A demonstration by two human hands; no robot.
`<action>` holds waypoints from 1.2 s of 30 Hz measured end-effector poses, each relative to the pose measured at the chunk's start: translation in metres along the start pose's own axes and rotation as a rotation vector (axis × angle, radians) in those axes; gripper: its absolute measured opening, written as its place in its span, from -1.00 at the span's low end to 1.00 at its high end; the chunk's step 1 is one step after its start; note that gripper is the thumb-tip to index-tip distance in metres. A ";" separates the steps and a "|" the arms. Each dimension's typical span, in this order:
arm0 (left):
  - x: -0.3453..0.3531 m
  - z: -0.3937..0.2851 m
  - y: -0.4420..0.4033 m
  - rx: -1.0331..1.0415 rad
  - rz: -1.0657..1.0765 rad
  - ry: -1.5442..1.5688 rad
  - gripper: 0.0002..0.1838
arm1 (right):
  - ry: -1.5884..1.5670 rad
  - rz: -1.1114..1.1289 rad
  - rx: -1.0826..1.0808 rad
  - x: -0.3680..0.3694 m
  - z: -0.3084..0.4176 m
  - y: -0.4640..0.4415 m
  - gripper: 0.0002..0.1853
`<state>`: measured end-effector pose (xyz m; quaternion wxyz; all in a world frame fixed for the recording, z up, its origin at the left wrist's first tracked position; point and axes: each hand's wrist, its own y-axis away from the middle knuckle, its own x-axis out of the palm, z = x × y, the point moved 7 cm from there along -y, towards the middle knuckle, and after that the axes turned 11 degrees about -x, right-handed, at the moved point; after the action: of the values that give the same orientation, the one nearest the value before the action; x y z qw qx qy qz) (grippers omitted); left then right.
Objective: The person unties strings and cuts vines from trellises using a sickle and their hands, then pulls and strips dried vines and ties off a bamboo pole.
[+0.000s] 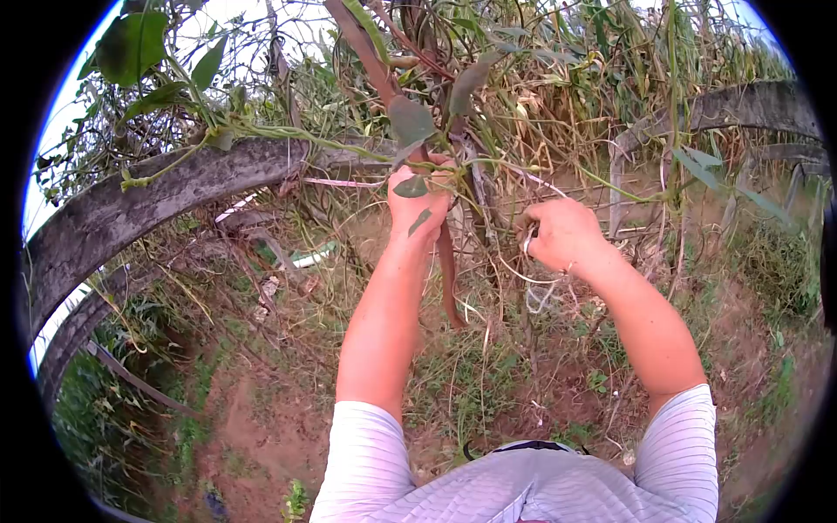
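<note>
A long reddish-brown stick (375,65) slants down from the top of the view and comes out below my left hand (420,199), its lower end bent and hanging free. My left hand is closed round it, with green leaves partly covering the fingers. To the right, my right hand (565,234) is curled closed beside thin vine stems. A small silvery thing (529,239) shows at its fingers; whether it is a ring or something held, I cannot tell. Green vines (340,144) cross close to both hands.
A weathered grey curved beam (174,190) runs across the left, and another grey beam (741,109) arches at the right. Dry stalks (532,113) and tangled vines stand behind my hands. Below lies reddish soil (261,427) with weeds and patches of grass.
</note>
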<state>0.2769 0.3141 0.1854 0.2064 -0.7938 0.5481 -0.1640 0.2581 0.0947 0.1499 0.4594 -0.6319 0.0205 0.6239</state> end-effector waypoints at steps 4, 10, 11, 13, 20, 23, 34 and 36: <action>0.001 -0.002 0.006 -0.071 0.037 0.047 -0.82 | -0.101 0.188 0.056 0.030 -0.029 0.035 -0.68; 0.003 -0.004 0.013 -0.153 0.084 0.034 -0.83 | -0.518 0.105 -0.111 -0.029 0.009 0.025 -0.32; 0.001 0.000 0.012 -0.154 0.089 0.037 -0.83 | -0.464 -0.018 -0.167 -0.045 0.013 0.016 -0.27; -0.005 0.002 0.011 -0.145 0.048 0.088 -0.85 | -0.265 -0.393 -0.369 -0.076 0.026 0.002 -0.26; -0.020 0.001 0.014 -0.056 -0.005 0.035 -0.82 | -0.104 -0.350 -0.263 -0.050 0.030 -0.076 -0.73; -0.021 0.002 0.013 0.023 -0.033 0.102 -0.84 | -0.052 -0.249 -0.005 -0.025 0.026 -0.090 -0.75; -0.028 -0.003 0.013 0.007 0.003 0.132 -0.84 | -0.166 -0.466 -0.049 -0.015 0.018 -0.087 -0.83; -0.023 -0.004 0.014 0.013 0.012 0.139 -0.84 | -0.186 -0.461 -0.072 -0.018 0.011 -0.083 -0.83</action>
<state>0.2556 0.3311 0.1804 0.1741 -0.7759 0.5646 -0.2209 0.2950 0.1394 0.2123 0.5669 -0.5756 -0.1888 0.5584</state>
